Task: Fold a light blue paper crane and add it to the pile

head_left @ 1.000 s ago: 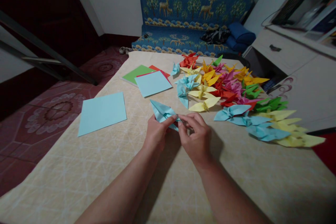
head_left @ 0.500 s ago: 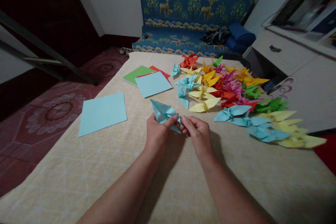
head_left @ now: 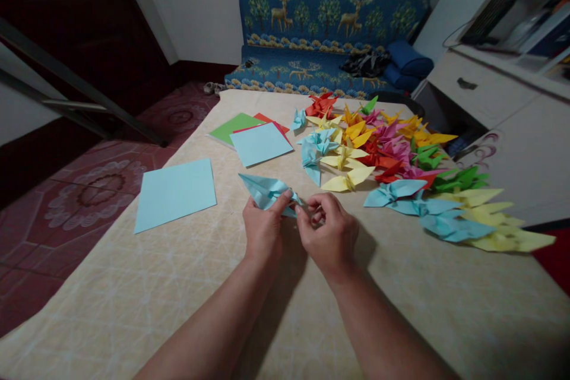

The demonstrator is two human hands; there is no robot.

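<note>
A light-blue folded paper crane [head_left: 262, 189] is held just above the table, its long point aimed to the upper left. My left hand [head_left: 263, 222] is closed around its lower side, with the thumb pressed on top of the folds. At the crane's narrow right end, my right hand [head_left: 328, 228] has its thumb and curled fingers on the small tip. The exact contact of those fingertips is partly hidden. Finished paper cranes in yellow [head_left: 347, 179], light blue [head_left: 394, 192] and other colours lie to the right of my hands.
A light-blue paper square [head_left: 176, 196] lies on the left of the patterned tablecloth [head_left: 200, 285]. Farther back, another blue sheet [head_left: 262, 143] overlaps red and green paper [head_left: 238, 124]. Beyond the table stands a blue deer-patterned sofa [head_left: 312, 24]; a white cabinet [head_left: 512, 130] is at right.
The crane has turned and shifted a little left, its long point now lower. My right hand has moved slightly left, its curled fingers in a changed position at the tip.
</note>
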